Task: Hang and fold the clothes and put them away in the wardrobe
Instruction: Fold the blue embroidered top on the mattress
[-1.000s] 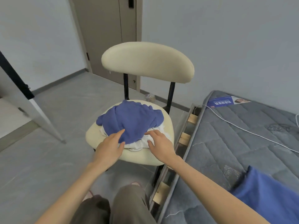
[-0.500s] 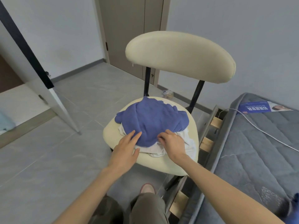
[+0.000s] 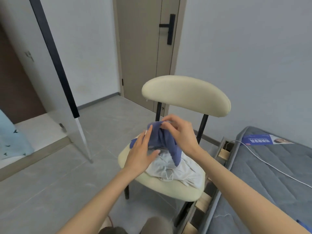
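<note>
Over the chair (image 3: pixel 185 96), the right hand (image 3: pixel 179 135) pinches the blue garment (image 3: pixel 163 141), apparently to lift it off the white clothes (image 3: pixel 175 169), while the left hand (image 3: pixel 141 155), fingers straight, steadies it.

Blue garment (image 3: pixel 166 142); white garment (image 3: pixel 175 168); cream chair (image 3: pixel 185 95); grey mattress (image 3: pixel 270 174).

Blue garment (image 3: pixel 164 141) bunched, lifted above crumpled white garment (image 3: pixel 175 168) lying on chair seat (image 3: pixel 168 187)
</note>
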Motion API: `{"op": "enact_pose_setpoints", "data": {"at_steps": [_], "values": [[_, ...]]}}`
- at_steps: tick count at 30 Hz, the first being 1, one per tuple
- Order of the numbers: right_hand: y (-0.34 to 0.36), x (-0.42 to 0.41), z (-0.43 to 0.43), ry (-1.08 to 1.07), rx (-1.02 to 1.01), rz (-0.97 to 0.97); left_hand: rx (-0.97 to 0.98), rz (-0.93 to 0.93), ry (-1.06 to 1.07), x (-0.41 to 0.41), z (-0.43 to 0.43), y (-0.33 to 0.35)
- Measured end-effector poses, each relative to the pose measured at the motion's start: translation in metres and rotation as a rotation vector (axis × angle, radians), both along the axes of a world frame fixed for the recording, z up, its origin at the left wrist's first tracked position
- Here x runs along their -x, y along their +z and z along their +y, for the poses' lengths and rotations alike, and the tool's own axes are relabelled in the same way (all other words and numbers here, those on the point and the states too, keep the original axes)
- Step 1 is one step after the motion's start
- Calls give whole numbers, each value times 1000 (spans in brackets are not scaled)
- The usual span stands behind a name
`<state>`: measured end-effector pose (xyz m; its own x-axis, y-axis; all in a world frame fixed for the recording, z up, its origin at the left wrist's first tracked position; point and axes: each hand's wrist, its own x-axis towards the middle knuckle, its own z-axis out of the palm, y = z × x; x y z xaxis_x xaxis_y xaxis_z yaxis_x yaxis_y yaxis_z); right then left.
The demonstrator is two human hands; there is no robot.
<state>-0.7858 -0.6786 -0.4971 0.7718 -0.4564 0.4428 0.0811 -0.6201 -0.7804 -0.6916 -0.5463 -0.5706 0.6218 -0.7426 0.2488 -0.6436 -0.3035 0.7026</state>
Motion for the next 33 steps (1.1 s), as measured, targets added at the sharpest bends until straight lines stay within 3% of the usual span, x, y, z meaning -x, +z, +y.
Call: {"op": "enact_pose_setpoints", "data": {"at_steps": [8,13,20,28,33], "values": [[100,21,53,176,-149,-269,247,97,4,9,43,69],[127,20,76,145,-240,-275,333,165,53,17,97,110],[110,5,128,291,-245,130,430,214,158,13,168,143],[76,19,200,527,-132,396,546,301,391,-6,217,154],[49,5,216,356,101,487,635,333,516,-21,230,157]]}}
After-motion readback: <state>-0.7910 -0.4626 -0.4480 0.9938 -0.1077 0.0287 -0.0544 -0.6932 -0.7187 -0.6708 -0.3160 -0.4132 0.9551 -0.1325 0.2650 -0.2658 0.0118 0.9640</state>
